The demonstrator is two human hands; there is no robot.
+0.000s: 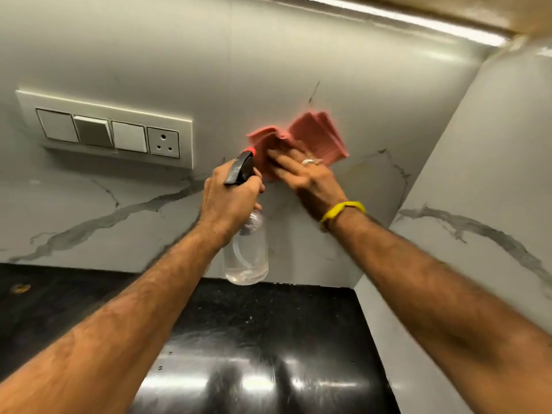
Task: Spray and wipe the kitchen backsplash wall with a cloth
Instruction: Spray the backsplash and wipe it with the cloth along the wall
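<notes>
Cloth (313, 135) — pink, crumpled and blurred — lies flat on the grey marble wall (268, 70), right of the switch panel (110, 130), its long axis running left-right. Right hand (310, 180) presses it, fingers spread. Left hand (230, 198) fingers grip an upright clear spray bottle (248, 252), nozzle toward the wall.

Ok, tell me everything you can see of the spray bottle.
The spray bottle is clear plastic by the look of it, round-bodied, with clear liquid low inside and a thin tube running down through it. Its trigger head is black with a red nozzle tip aimed at the wall. The left hand grips its neck and holds it upright in the air above the black counter, just left of the pink cloth. Nothing else touches it.
</notes>
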